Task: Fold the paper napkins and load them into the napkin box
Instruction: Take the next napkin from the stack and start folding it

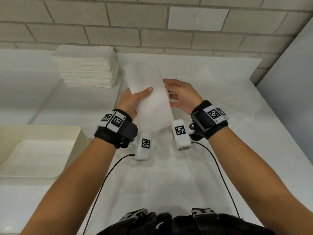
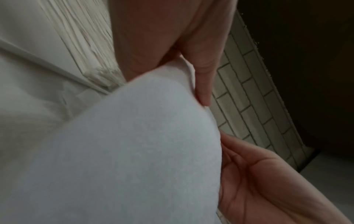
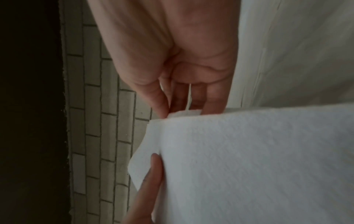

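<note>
A white paper napkin (image 1: 149, 97), folded into a long strip, is held up above the table between both hands. My left hand (image 1: 133, 99) grips its left edge, thumb lying across the front. My right hand (image 1: 179, 95) pinches the right edge with thumb and fingertips. The left wrist view shows the napkin (image 2: 134, 151) filling the frame with the left hand (image 2: 191, 68) on its top edge. In the right wrist view the right hand (image 3: 184, 103) pinches the napkin's (image 3: 249, 166) upper edge. The cream napkin box (image 1: 79, 133) stands at the left with white napkins lying flat inside.
A tall stack of unfolded white napkins (image 1: 88, 68) sits at the back left against the tiled wall (image 1: 152, 22). The table (image 1: 211, 85) is covered in white paper. A grey panel (image 1: 291, 82) stands at the right. Cables trail from both wrist cameras.
</note>
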### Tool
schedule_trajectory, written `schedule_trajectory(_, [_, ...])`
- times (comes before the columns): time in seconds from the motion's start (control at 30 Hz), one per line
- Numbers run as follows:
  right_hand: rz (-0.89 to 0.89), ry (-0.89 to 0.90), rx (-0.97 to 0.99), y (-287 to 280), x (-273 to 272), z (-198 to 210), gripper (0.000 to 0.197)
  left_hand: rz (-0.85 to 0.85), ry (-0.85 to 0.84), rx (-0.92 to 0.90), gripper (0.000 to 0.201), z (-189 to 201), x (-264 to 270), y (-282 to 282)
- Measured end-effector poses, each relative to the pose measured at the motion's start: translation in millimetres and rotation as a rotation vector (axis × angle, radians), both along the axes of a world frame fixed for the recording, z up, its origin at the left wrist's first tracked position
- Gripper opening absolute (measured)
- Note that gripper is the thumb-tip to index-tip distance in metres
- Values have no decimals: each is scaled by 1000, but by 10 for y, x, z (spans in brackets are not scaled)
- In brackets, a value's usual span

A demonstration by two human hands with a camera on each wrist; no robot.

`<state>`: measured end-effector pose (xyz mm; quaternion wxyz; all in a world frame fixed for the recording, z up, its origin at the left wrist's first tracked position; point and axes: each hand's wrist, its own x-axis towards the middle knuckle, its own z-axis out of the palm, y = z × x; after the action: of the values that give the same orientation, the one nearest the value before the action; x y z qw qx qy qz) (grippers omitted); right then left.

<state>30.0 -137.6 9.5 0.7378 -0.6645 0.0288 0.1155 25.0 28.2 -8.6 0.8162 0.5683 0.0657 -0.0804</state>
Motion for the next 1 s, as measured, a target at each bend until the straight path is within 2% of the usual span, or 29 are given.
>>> schedule_trajectory(0.13, [69,-17,-43,26,-47,28,26,7,-3,-9,54,-23,8,-5])
schedule_trajectory(0.23, [109,-71,-208,56,-105,51,31,19,-21,-13,47,13,-15,-9])
schedule_trajectory(0.33, [219,-102,-445,-39,-103,35,29,79,-9,-36,43,75,-6,45])
schedule_trajectory(0.4, [308,-29,-661,-194,-103,-25,40,115,8,-60,40,98,13,129])
schedule_trajectory(0.5, [476,63,-1149,-437,-190,-272,59,138,40,-111,35,48,34,304])
schedule_trajectory(0.57, [521,75,-1310,-510,-281,-459,71,136,64,-114,28,-2,27,386])
schedule_trajectory(0.67, [475,7,-1303,-498,-341,-565,73,123,119,-75,18,-95,-5,421])
schedule_trajectory(0.8, [428,-65,-1300,-462,-313,-555,46,72,171,-4,9,-137,-48,362])
schedule_trajectory(0.93, [301,-88,-1236,-428,-276,-583,34,55,211,32,12,-132,-77,286])
schedule_trajectory(1.0, [175,-127,-1162,-426,-228,-561,29,32,228,50,20,-184,-90,229])
